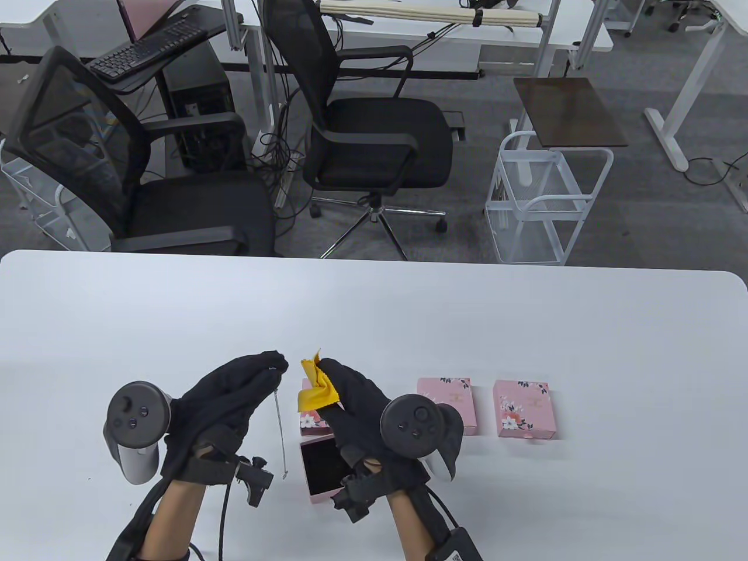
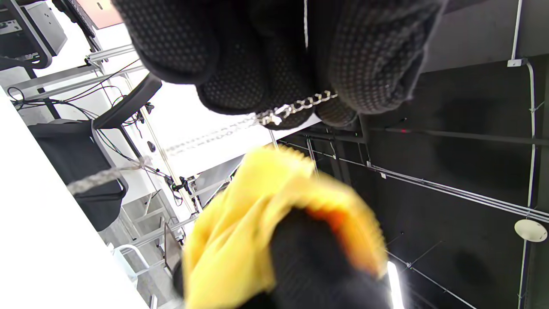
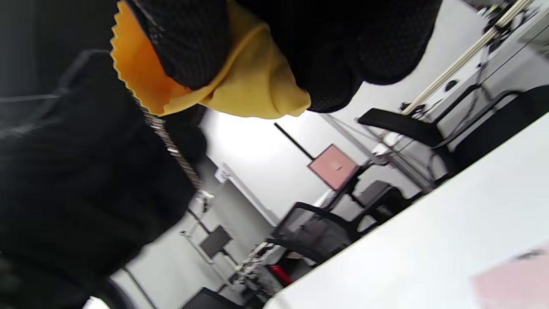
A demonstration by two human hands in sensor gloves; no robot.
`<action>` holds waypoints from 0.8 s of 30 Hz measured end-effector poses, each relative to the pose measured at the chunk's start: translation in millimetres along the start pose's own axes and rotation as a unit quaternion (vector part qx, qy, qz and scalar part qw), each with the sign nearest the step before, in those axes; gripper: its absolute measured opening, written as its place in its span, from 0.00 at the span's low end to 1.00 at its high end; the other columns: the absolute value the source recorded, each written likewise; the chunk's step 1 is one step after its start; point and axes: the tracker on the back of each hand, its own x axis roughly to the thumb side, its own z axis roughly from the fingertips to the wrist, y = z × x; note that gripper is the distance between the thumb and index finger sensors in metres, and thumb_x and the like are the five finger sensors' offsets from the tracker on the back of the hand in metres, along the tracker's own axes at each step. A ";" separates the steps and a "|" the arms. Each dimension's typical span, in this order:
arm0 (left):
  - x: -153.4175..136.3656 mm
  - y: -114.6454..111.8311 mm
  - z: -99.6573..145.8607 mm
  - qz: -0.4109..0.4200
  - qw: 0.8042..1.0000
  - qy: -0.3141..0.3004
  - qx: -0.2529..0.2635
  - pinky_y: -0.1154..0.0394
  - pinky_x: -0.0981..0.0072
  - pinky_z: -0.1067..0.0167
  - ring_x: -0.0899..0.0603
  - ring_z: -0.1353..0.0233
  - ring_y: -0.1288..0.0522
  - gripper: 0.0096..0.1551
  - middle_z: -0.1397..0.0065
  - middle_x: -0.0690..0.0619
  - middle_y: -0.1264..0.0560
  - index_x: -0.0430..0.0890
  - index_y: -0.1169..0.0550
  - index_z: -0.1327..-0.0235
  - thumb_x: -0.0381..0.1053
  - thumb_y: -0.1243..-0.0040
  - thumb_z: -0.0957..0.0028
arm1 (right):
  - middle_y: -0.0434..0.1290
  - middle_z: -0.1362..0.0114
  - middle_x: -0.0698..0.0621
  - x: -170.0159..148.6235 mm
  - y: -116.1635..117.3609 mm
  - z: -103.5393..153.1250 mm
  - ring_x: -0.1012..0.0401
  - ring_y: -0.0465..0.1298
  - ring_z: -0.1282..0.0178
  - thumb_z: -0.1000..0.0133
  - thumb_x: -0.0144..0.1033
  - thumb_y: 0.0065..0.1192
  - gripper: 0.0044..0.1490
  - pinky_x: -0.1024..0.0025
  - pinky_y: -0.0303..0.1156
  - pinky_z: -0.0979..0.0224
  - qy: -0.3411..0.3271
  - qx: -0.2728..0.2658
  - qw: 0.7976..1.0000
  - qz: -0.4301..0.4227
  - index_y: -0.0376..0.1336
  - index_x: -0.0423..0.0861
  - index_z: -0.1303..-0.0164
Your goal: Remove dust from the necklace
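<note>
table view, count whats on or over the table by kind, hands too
gloved hands: 2, left hand and right hand
silver necklace: 1, hanging from the left hand's fingertips
yellow cloth: 1, pinched in the right hand
closed pink boxes: 3 (); the first is partly hidden by the cloth
open pink box: 1
total: 8

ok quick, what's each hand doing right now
Left hand: pinching the top of the necklace, which hangs down.
Right hand: gripping the yellow cloth.
</note>
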 end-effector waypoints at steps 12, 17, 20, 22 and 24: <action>0.5 -12.5 0.8 -0.021 1.000 0.006 0.004 0.21 0.55 0.42 0.45 0.38 0.20 0.20 0.30 0.50 0.19 0.56 0.13 0.44 0.59 0.29 0.46 | 0.71 0.27 0.31 9.5 18.0 0.0 0.40 0.76 0.37 0.39 0.39 0.72 0.40 0.48 0.73 0.35 -0.002 -0.034 0.999 0.019 0.60 0.34 0.21; 5.0 -17.7 3.1 -0.037 0.999 0.004 -0.006 0.22 0.53 0.39 0.43 0.35 0.21 0.20 0.27 0.48 0.21 0.56 0.13 0.44 0.60 0.29 0.46 | 0.71 0.28 0.31 17.4 28.1 6.8 0.40 0.76 0.38 0.41 0.41 0.74 0.43 0.48 0.73 0.36 0.001 -0.078 0.994 0.077 0.60 0.32 0.22; 6.8 -21.0 4.5 -0.042 0.999 0.001 -0.010 0.23 0.52 0.38 0.42 0.34 0.23 0.20 0.25 0.47 0.23 0.56 0.13 0.43 0.60 0.29 0.45 | 0.72 0.30 0.32 21.8 31.8 10.7 0.41 0.77 0.40 0.41 0.44 0.73 0.42 0.48 0.74 0.36 0.002 -0.114 0.987 0.111 0.62 0.32 0.24; 7.9 -22.7 5.4 -0.040 0.999 -0.001 -0.011 0.24 0.51 0.37 0.42 0.34 0.23 0.20 0.25 0.46 0.24 0.56 0.14 0.43 0.59 0.29 0.45 | 0.74 0.32 0.33 22.7 33.0 12.0 0.42 0.78 0.42 0.39 0.44 0.72 0.39 0.49 0.74 0.37 0.002 -0.136 0.983 0.124 0.63 0.34 0.26; 10.4 -23.7 6.9 -0.050 0.999 -0.005 -0.006 0.25 0.50 0.37 0.41 0.33 0.24 0.20 0.23 0.46 0.25 0.56 0.14 0.43 0.59 0.29 0.45 | 0.74 0.33 0.35 22.3 32.3 12.1 0.43 0.78 0.43 0.38 0.44 0.71 0.34 0.49 0.74 0.37 0.001 -0.136 0.982 0.128 0.65 0.37 0.28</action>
